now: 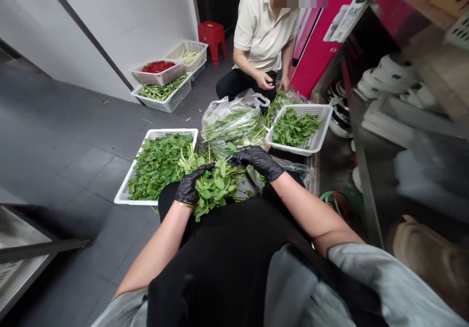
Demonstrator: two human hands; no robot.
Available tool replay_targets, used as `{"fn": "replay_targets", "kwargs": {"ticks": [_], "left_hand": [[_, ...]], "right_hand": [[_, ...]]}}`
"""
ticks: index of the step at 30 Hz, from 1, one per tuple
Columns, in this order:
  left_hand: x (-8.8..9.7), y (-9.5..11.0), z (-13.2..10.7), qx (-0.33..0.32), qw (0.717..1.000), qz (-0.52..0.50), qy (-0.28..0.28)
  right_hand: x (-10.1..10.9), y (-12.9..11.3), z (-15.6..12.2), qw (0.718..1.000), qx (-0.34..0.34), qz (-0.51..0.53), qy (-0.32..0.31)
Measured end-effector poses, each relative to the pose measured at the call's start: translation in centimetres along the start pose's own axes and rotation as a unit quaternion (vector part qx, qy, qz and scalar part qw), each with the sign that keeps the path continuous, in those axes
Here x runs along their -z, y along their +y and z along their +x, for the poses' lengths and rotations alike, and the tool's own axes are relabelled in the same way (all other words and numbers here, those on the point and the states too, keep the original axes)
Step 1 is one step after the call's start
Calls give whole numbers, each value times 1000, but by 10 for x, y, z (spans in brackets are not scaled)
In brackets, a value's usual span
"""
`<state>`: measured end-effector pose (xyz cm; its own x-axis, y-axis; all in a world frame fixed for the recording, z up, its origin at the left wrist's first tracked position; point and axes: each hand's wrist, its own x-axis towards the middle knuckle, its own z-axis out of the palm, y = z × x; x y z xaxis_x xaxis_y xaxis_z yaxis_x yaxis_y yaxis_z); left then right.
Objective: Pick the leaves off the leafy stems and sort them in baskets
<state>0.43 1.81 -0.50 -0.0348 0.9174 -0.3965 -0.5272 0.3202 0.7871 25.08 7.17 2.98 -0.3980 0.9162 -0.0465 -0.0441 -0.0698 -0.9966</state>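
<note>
Black gloves cover both of my hands. In my left hand [191, 184] is a bunch of leafy greens [218, 185], its leaves spreading over my lap. My right hand [256, 161] closes around stems at the bunch's right side, fingertips partly hidden. To the left lies a white basket [121, 190] heaped with picked green leaves [157, 168]. Just beyond my hands rests a clear plastic bag [230, 119] of long-stemmed greens. Another white basket [315, 144] with fewer leaves [296, 128] stands to the right of the bag.
A person [264, 34] in a cream shirt squats opposite, handling greens. Baskets of red chillies [158, 67] and green vegetables [161, 91] stand by the wall, near a red stool [212, 39]. A metal shelf [362, 161] with bowls runs along the right.
</note>
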Motion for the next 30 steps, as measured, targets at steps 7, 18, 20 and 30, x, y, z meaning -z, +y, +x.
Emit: {"fn": "replay_targets", "kwargs": {"ticks": [7, 18, 20, 30], "left_hand": [[-9, -3, -14, 31, 999, -39, 6], [5, -11, -16, -41, 995, 87, -23], [5, -10, -14, -51, 994, 95, -13], [-19, 2, -25, -15, 997, 57, 42]], "right_hand": [[-18, -2, 1, 999, -19, 48, -14], [-39, 10, 0, 998, -24, 58, -2], [-45, 14, -3, 994, -47, 63, -81], [-55, 5, 8, 991, -55, 105, 56]]}}
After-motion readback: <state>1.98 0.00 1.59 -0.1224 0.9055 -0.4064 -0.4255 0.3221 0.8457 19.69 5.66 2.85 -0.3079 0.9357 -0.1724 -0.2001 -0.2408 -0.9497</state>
